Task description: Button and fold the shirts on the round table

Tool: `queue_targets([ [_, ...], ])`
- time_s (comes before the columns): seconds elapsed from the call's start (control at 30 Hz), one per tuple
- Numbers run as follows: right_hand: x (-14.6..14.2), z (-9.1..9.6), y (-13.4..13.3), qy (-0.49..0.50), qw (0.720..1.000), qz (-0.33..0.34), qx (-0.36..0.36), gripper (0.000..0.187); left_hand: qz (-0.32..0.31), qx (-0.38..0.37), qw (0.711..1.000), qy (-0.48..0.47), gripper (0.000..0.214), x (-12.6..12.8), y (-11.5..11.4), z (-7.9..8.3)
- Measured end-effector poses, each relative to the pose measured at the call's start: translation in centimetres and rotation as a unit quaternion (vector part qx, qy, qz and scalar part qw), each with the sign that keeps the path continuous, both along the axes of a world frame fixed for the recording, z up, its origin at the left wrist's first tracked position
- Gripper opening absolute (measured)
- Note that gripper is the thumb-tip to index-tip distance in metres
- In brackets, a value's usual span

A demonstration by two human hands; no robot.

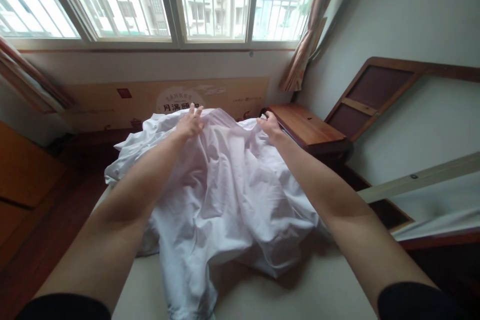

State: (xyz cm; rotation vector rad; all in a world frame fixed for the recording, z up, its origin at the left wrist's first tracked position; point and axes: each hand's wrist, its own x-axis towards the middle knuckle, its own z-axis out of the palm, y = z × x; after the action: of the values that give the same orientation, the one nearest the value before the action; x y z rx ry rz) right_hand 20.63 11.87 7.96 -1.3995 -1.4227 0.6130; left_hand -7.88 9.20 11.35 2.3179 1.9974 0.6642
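Observation:
A big, crumpled white bed sheet (228,190) with a faint pinkish tint spreads in loose folds before me, its near end trailing toward the bottom of the view. My left hand (191,122) lies at its far upper edge, fingers apart and stretched out over the cloth. At the sheet's upper right corner, my right hand (270,125) pinches the edge between thumb and fingers. Both arms reach far forward. Beneath the sheet shows a pale, flat bed surface (300,290); most of it is hidden by the fabric.
A wooden nightstand (307,125) stands just right of my right hand. Behind it a wooden-framed panel (375,92) leans by the wall. Ahead are a barred window (210,0), curtains (303,60) and a printed board (221,90). An orange-brown cabinet (26,175) is at left.

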Motion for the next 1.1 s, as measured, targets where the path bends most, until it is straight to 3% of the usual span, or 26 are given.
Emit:
queue_targets([
  [0.1,-1.0,-1.7,-5.4,-0.073,0.997,0.017,0.033,0.050,-0.028,0.084,0.994,0.064,0.050,0.2,-3.7,-1.1],
  [0.2,-1.6,-2.3,-14.3,-0.160,0.960,0.119,0.195,0.032,-0.094,0.186,0.977,0.045,0.027,0.4,-10.7,-1.8],
  [0.23,-1.6,-2.5,-17.7,-0.190,0.941,0.154,0.235,0.028,-0.148,0.195,0.968,0.047,0.020,0.3,-13.6,-2.2],
  [0.33,-1.3,-3.8,-26.7,-0.276,0.867,0.295,0.291,0.019,-0.310,0.178,0.933,0.049,0.024,0.0,-22.7,-3.7],
  [0.4,-1.1,-5.1,-30.9,-0.326,0.824,0.381,0.263,0.018,-0.419,0.122,0.897,0.066,0.035,-0.3,-28.0,-5.0],
  [0.5,-1.3,-7.0,-34.0,-0.382,0.809,0.401,0.198,0.023,-0.484,0.043,0.872,0.066,0.049,-0.8,-33.1,-6.9],
  [0.63,-1.9,-8.2,-34.1,-0.431,0.823,0.347,0.128,0.015,-0.436,0.018,0.895,0.097,0.063,-1.9,-34.8,-9.1],
  [0.77,-1.7,-8.0,-32.9,-0.452,0.816,0.338,0.126,0.018,-0.400,0.069,0.912,0.064,0.022,-3.2,-34.1,-11.1],
  [0.83,-1.0,-7.0,-32.7,-0.411,0.826,0.368,0.114,0.021,-0.371,0.078,0.925,0.012,0.024,-4.3,-33.3,-11.4],
  [0.9,0.1,-5.1,-32.9,-0.327,0.858,0.389,0.079,0.020,-0.307,0.082,0.947,-0.057,0.021,-5.9,-32.1,-10.9],
  [0.97,1.4,-2.8,-33.4,-0.234,0.888,0.393,0.044,0.017,-0.200,0.101,0.964,-0.140,0.017,-7.8,-30.9,-9.6],
  [1.03,2.4,-0.6,-34.3,-0.167,0.901,0.399,0.017,0.017,-0.102,0.116,0.964,-0.215,0.013,-9.4,-30.0,-8.0],
  [1.1,2.9,0.7,-35.3,-0.166,0.900,0.403,0.001,0.018,-0.072,0.111,0.962,-0.238,0.013,-9.7,-30.0,-6.5],
])
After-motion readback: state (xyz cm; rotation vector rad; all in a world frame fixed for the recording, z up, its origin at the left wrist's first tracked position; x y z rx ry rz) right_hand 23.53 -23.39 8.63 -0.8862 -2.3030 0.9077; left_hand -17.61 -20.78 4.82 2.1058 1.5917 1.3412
